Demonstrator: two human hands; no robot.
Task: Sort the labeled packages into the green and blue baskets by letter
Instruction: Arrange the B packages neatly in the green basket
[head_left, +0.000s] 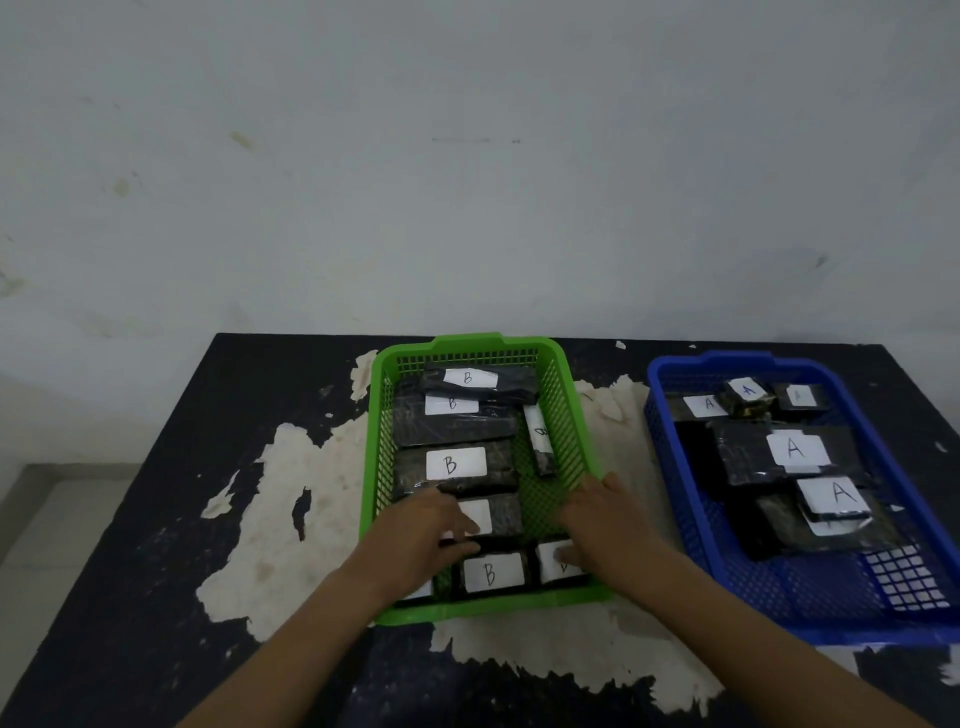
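Observation:
A green basket (563, 395) stands mid-table and holds several black packages with white B labels, such as one (456, 464) in its middle. To its right, a blue basket (665, 415) holds several black packages labeled A, including a large one (795, 449). Both my hands are inside the near end of the green basket. My left hand (428, 530) lies on a package (493, 514) whose label it partly covers, fingers resting on it. My right hand (605, 519) rests its thumb on the front right package (550, 564). A B package (491, 573) lies between the hands.
The black tabletop (156, 519) has large patches of peeled pale surface around the baskets. A pale wall (467, 182) rises right behind the table. The table's left edge drops to a light floor (47, 519).

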